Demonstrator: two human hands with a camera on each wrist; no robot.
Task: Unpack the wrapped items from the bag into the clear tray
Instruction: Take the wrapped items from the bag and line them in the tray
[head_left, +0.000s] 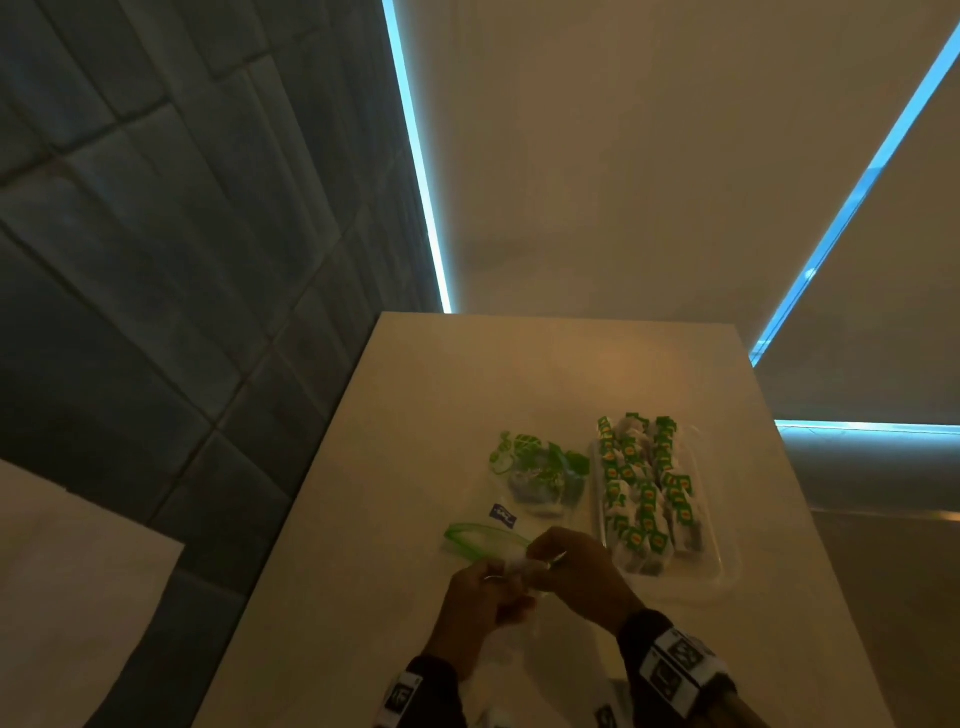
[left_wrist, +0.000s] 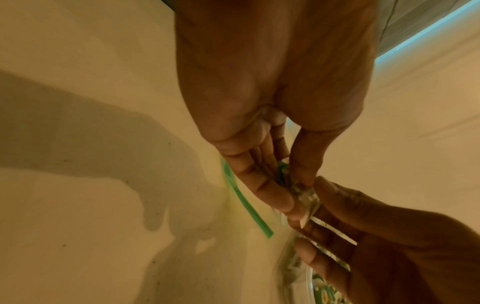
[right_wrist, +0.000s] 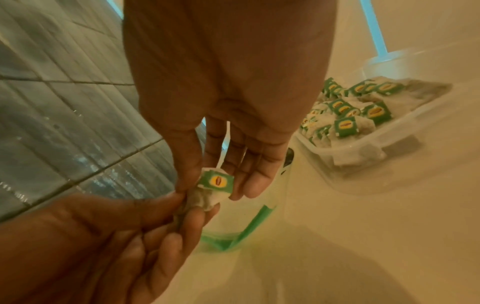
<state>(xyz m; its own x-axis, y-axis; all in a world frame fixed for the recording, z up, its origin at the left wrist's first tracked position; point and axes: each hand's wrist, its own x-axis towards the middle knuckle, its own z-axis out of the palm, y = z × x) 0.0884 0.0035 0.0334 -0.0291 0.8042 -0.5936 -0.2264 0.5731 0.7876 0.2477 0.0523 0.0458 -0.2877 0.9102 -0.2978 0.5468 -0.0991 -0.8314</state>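
Both hands meet over the tabletop (head_left: 415, 415), pinching one wrapped tea bag (right_wrist: 211, 192) between them. The left hand (head_left: 480, 605) nips its lower edge with thumb and fingers (right_wrist: 182, 228); the right hand (head_left: 574, 569) grips its green-tagged top. Just beyond the fingers lies the clear bag (head_left: 524, 483) with a green zip strip. Right of them stands the clear tray (head_left: 722, 571), filled with tea bags.

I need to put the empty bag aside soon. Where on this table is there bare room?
The far end of the table, beyond the bag and the clear tray, is bare. So is the left strip beside the bag. The tray is packed with wrapped items, and both hands crowd the near edge.
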